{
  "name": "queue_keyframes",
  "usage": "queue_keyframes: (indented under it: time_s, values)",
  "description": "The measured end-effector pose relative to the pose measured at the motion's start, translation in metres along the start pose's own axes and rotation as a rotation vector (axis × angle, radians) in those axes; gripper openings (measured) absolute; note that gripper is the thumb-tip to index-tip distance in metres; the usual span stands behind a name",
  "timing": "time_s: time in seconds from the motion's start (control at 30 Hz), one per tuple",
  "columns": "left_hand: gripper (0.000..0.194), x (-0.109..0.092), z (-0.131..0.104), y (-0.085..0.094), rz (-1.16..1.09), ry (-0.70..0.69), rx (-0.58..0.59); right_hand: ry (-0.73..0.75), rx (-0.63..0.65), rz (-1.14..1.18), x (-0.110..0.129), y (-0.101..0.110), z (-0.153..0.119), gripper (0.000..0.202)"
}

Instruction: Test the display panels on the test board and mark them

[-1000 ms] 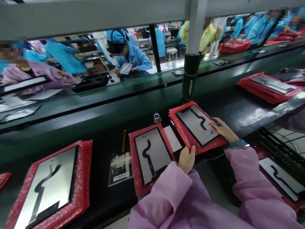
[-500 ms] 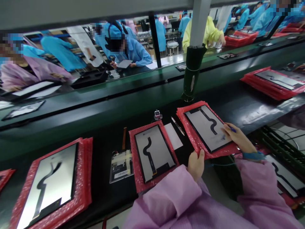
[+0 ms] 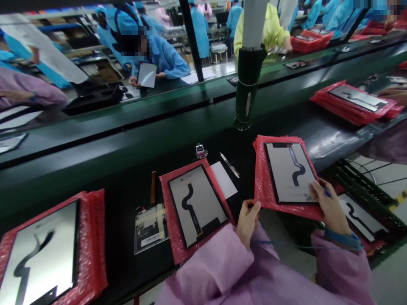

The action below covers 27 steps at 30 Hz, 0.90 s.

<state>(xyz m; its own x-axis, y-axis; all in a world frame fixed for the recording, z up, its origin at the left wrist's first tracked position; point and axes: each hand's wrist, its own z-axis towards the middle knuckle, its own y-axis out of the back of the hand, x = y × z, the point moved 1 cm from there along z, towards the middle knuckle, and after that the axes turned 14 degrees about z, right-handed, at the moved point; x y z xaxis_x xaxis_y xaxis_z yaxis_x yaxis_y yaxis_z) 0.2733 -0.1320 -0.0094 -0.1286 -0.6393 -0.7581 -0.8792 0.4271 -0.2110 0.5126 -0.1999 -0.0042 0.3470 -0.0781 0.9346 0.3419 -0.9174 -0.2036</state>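
A grey-backed display panel (image 3: 284, 169) with a dark curved flex cable lies on a stack of red bubble-wrap bags (image 3: 262, 186). My left hand (image 3: 249, 220) pinches the near left corner of those bags. At the lower right, my right hand (image 3: 332, 207) grips the edge, its fingers on the panel's corner. A blue pen-like thing (image 3: 327, 191) also shows in my right hand, partly hidden. Left of my hands, another display panel (image 3: 211, 203) rests on a red bubble-wrap bag (image 3: 173, 237). A blue strap (image 3: 343, 239) circles my right wrist.
Red-bagged panels (image 3: 92, 241) stand at the left, others (image 3: 352, 101) at the far right. A clear-framed part (image 3: 151, 228), a white card (image 3: 225, 180), a pen (image 3: 229, 165) and a small metal-topped bottle (image 3: 200, 150) lie between. A post (image 3: 246, 89) rises behind; a green crate (image 3: 384, 212) sits lower right.
The bag stack with its panel has turned to sit more upright and nearer the right, both hands still on it. The view has shifted rightward. A worker across the bench has tilted up a panel.
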Motion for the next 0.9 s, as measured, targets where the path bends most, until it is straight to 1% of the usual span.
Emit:
queue_keyframes:
  time_s: [0.03,0.1,0.17,0.2,0.27,0.33,0.4,0.47,0.53,0.57,0.6,0.63,0.67,0.73,0.77,0.83,0.9]
  values:
    - [0.071,0.006,-0.006,-0.002,-0.054,0.05,0.028,0.007,-0.008,-0.02,-0.002,0.002,0.002,0.059]
    - [0.079,0.016,-0.014,-0.014,-0.098,0.179,0.148,0.042,-0.013,-0.075,-0.005,0.004,0.006,0.055]
    - [0.08,0.019,-0.014,-0.033,-0.098,0.309,0.251,0.074,-0.002,-0.112,-0.008,0.003,0.002,0.053]
    - [0.078,0.019,-0.01,-0.043,-0.09,0.343,0.271,0.085,-0.002,-0.112,-0.01,0.001,-0.003,0.054]
    - [0.071,0.013,-0.001,-0.058,-0.077,0.317,0.24,0.099,-0.013,-0.09,-0.016,-0.004,-0.021,0.057]
    - [0.067,0.007,0.007,-0.067,-0.08,0.241,0.183,0.105,-0.023,-0.077,-0.021,-0.009,-0.043,0.061]
    - [0.071,0.003,0.011,-0.068,-0.106,0.191,0.143,0.107,0.005,-0.116,-0.023,-0.007,-0.057,0.064]
    - [0.076,0.003,0.011,-0.066,-0.155,0.178,0.136,0.156,0.02,-0.228,-0.017,0.001,-0.053,0.064]
    - [0.079,0.004,0.009,-0.064,-0.194,0.173,0.141,0.307,-0.022,-0.365,-0.002,0.011,-0.028,0.062]
    - [0.079,0.004,0.008,-0.064,-0.205,0.172,0.144,0.431,-0.08,-0.404,0.008,0.013,-0.008,0.06]
    - [0.08,0.004,0.007,-0.064,-0.21,0.171,0.145,0.565,-0.1,-0.392,0.019,0.013,0.014,0.059]
    - [0.08,0.004,0.007,-0.065,-0.212,0.168,0.144,0.68,-0.063,-0.35,0.028,0.009,0.038,0.058]
    - [0.079,0.004,0.006,-0.066,-0.21,0.164,0.142,0.729,0.056,-0.317,0.036,0.001,0.063,0.058]
    - [0.076,0.002,0.005,-0.067,-0.203,0.154,0.126,0.69,0.219,-0.32,0.046,-0.022,0.107,0.057]
    - [0.074,0.001,0.005,-0.068,-0.195,0.153,0.116,0.656,0.279,-0.335,0.048,-0.035,0.124,0.054]
    - [0.073,-0.001,0.005,-0.068,-0.172,0.151,0.098,0.588,0.385,-0.36,0.047,-0.058,0.146,0.053]
    - [0.073,-0.006,0.005,-0.067,-0.142,0.127,0.093,0.543,0.448,-0.376,0.043,-0.073,0.156,0.054]
